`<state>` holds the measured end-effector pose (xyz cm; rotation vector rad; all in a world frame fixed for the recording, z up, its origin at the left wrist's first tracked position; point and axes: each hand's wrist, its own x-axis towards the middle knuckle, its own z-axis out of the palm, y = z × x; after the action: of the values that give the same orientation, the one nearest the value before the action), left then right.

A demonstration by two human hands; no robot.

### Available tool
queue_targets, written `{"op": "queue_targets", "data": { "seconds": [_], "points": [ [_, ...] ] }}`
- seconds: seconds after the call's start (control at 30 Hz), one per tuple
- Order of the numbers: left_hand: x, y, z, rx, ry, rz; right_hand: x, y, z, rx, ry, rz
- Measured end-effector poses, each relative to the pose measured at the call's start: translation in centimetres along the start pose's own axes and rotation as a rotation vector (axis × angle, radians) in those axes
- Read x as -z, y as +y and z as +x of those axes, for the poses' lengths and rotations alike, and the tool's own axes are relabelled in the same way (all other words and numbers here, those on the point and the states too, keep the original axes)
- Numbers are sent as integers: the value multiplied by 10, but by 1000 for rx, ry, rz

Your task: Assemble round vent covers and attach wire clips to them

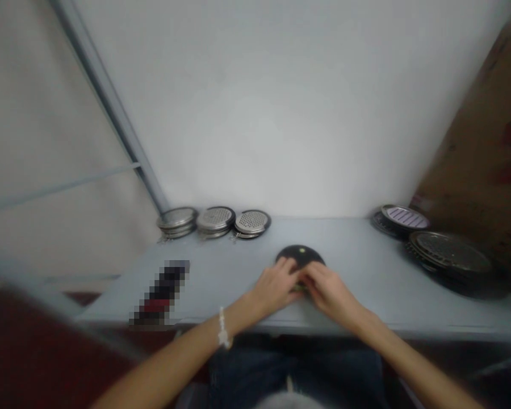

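Presently, the black disc (290, 254) lies just ahead of both hands; left hand (276, 285) and right hand (329, 285) meet over its near part, fingers bent together, but blur hides whether either clamps it. Probably light, stiff and smooth: grip opposite rims. The table (221, 284) ends beneath the forearms; lateral room extends rightward from the right hand to the stacked discs (451, 253)

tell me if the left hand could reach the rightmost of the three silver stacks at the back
Probably yes: only tabletop shows between the left hand and that silver stack. It would likely have to leave the black disc, where the right hand is too.
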<state>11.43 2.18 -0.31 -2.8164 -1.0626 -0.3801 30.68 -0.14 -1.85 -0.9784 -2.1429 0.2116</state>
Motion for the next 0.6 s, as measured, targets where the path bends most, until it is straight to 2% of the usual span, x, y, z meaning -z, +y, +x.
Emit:
{"op": "queue_targets", "data": {
  "seconds": [0.1,0.2,0.27,0.33,0.4,0.43,0.6],
  "points": [
    [-2,-2,-1,-21,100,0,5,-8,10,36,25,-52],
    [1,-8,1,13,199,-32,11,-20,20,110,69,-98],
    [4,-17,5,95,280,-172,15,-28,25,150,138,-113],
    [9,-33,10,276,419,-474,18,-32,26,141,223,-124],
    [15,-59,12,517,605,-816,18,-27,19,96,284,-148],
    [19,-75,11,605,683,-901,18,-21,13,77,294,-165],
    [56,-168,-14,893,983,-1087,12,31,-43,-14,235,-267]
  ]
}}
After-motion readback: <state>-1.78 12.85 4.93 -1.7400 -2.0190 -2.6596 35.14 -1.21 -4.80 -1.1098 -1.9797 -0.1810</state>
